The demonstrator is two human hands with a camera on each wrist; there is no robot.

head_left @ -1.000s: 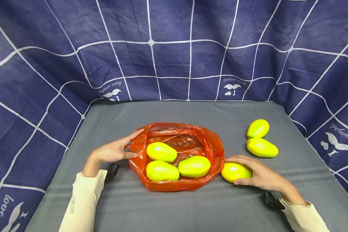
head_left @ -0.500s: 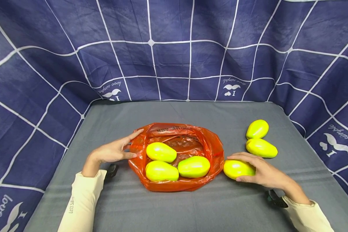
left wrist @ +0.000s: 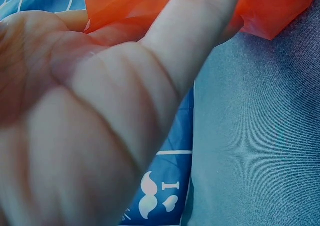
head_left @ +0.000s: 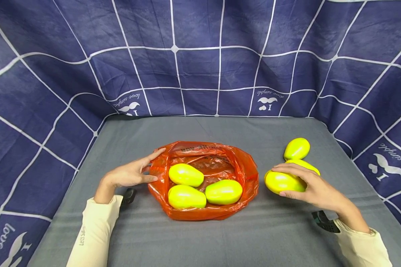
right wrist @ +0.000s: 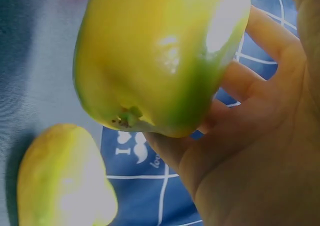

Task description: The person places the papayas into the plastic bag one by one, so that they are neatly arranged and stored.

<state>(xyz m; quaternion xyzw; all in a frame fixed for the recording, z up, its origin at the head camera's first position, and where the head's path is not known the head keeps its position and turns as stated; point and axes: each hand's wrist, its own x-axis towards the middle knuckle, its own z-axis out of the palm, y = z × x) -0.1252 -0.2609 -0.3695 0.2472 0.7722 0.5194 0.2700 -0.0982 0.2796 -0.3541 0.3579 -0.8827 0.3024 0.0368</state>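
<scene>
Left hand (head_left: 129, 174) spread against red bag (head_left: 200, 214); right hand (head_left: 312, 189) gripping yellow fruit (head_left: 280, 181) right of bag.

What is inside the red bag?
Three yellow fruits: two on the left, one on the right. The bag shows its far inner side behind them; whatever lies directly beneath them is covered.

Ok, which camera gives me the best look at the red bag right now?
The head view: it shows the red bag nearly whole, its open mouth and three fruits inside. The left wrist view shows only part, partly covered by the left hand; the right wrist view, just a red tip at the top edge.
</scene>
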